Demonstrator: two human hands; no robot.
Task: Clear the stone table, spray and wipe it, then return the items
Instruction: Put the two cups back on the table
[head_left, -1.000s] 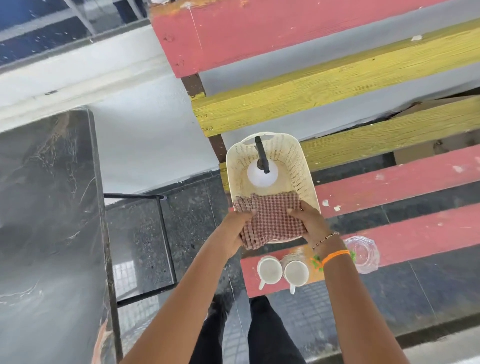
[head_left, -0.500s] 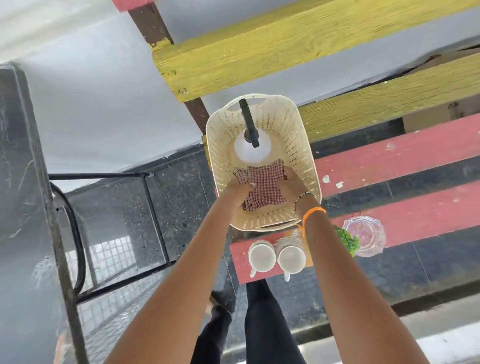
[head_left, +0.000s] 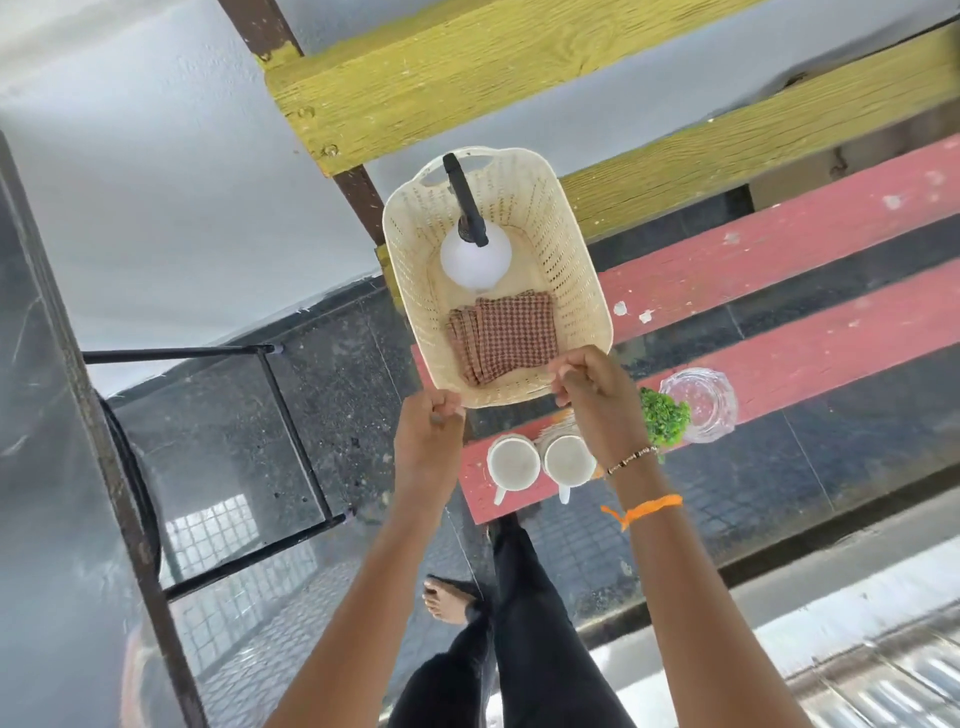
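Setting: painted red slatted desk (head_left: 779, 270) beside a dark stone table (head_left: 47, 467).
Basket: cream perforated plastic basket (head_left: 571, 291) on the slats, light, slightly flexible; take by rim handles.
Cloth: folded red checked cloth (head_left: 506, 340) inside, soft.
Bottle: white spray bottle (head_left: 475, 257) upright inside, smooth.
Hands: left hand (head_left: 428, 431) and right hand (head_left: 592, 395) curled at the near rim; grip uncertain.

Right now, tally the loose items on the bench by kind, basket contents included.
Basket: 1
Spray bottle: 1
Checked cloth: 1
White cups: 2
Glass jar: 1
Small green plant: 1
Total: 7
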